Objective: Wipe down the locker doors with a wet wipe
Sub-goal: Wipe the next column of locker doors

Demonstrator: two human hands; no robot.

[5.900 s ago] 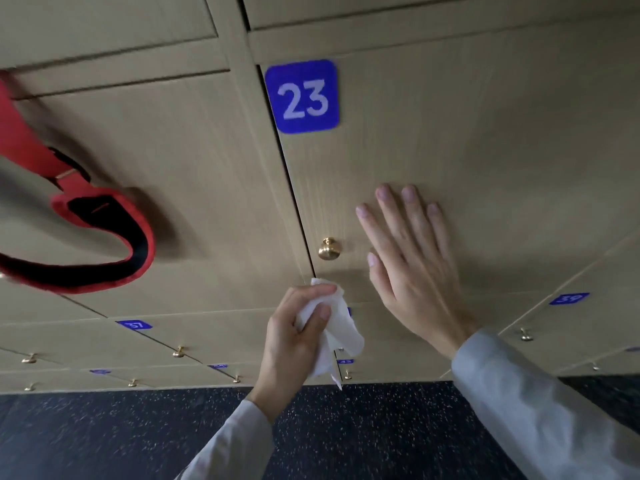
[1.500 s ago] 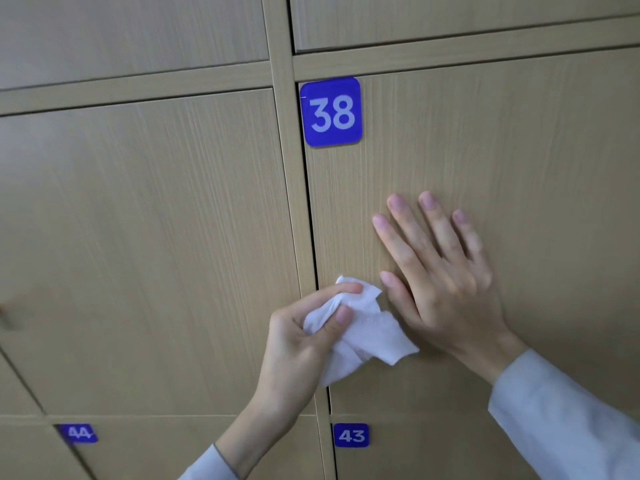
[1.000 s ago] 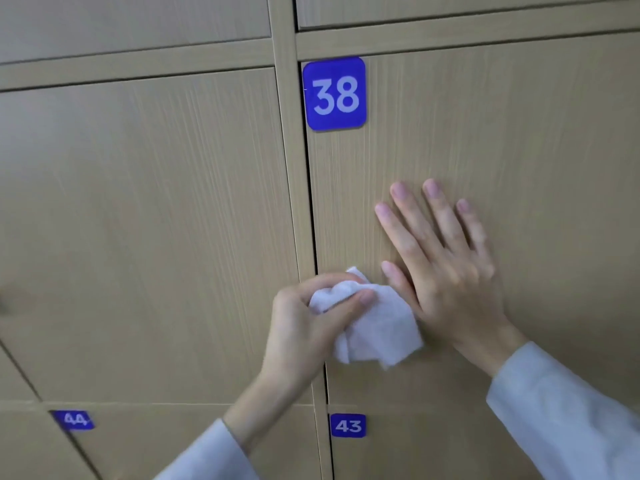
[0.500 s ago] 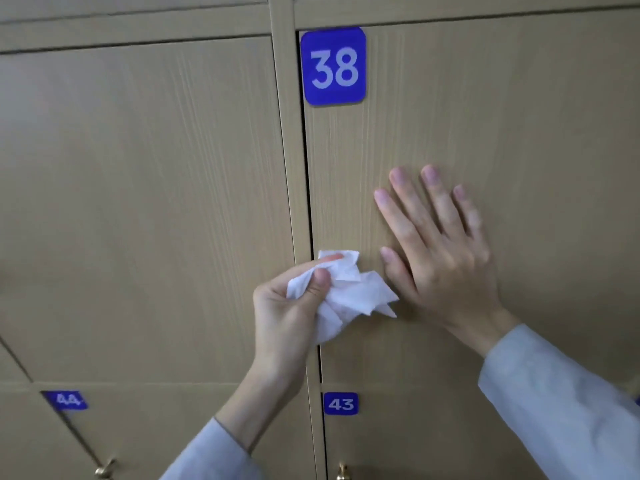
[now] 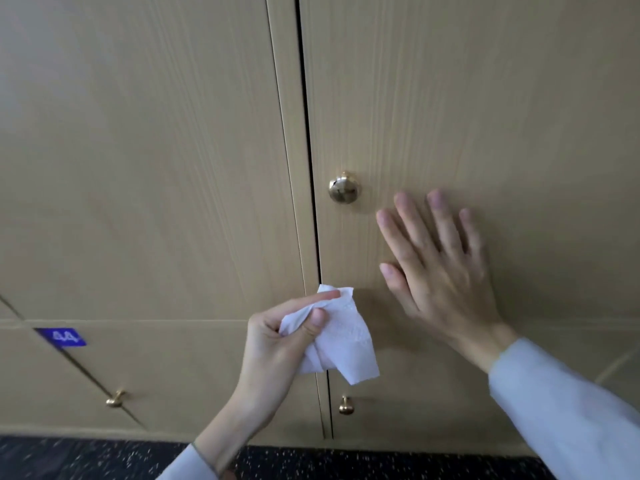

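Observation:
A light wood locker door (image 5: 485, 116) fills the right half of the view, with a brass knob (image 5: 344, 188) near its left edge. My right hand (image 5: 436, 268) lies flat on this door, fingers spread, just right of and below the knob. My left hand (image 5: 277, 344) pinches a crumpled white wet wipe (image 5: 341, 344) between thumb and fingers, in front of the door's lower left corner, beside the gap between the doors. I cannot tell whether the wipe touches the wood.
Another wooden door (image 5: 138, 150) fills the left half. Below it a door carries a blue plate marked 44 (image 5: 62, 337) and a small brass knob (image 5: 115, 399). A further knob (image 5: 346, 406) sits under the wipe. Dark speckled floor (image 5: 86, 459) runs along the bottom.
The view has dropped down the door: plate 38 has left the top, while the knob and the floor have come in. My right hand stays flat on the door and my left still pinches the wipe.

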